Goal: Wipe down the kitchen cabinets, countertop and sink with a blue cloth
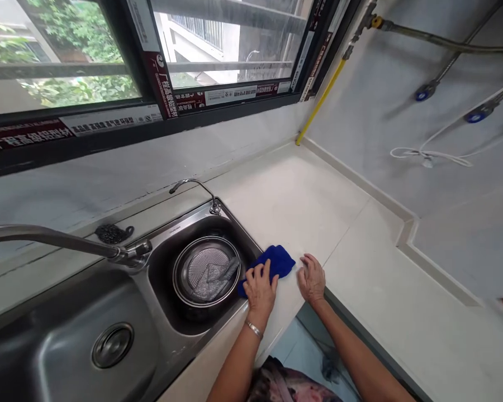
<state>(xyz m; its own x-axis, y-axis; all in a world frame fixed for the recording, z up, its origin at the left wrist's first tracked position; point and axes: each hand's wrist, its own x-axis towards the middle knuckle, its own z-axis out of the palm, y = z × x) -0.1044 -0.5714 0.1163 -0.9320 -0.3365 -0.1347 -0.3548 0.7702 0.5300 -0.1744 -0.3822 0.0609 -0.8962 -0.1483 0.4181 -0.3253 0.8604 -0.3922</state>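
Cream countertop (302,206) meets steel sink (67,329) beneath window (109,61).

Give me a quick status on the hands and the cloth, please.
Left hand pressing the blue cloth at the sink edge. Right hand flat on the counter beside it, holding nothing. Nothing in the way.

A home kitchen is shown. A stainless steel double sink (109,312) is set into a pale stone countertop (302,201), just left of the left hand (260,287) pressed on a blue cloth (272,262). A long faucet (58,240) is mounted behind the sink, farther left. A wide window (151,61) is seen beyond the hands, and a yellow pipe (321,100) is fixed in the corner, up and to the right.
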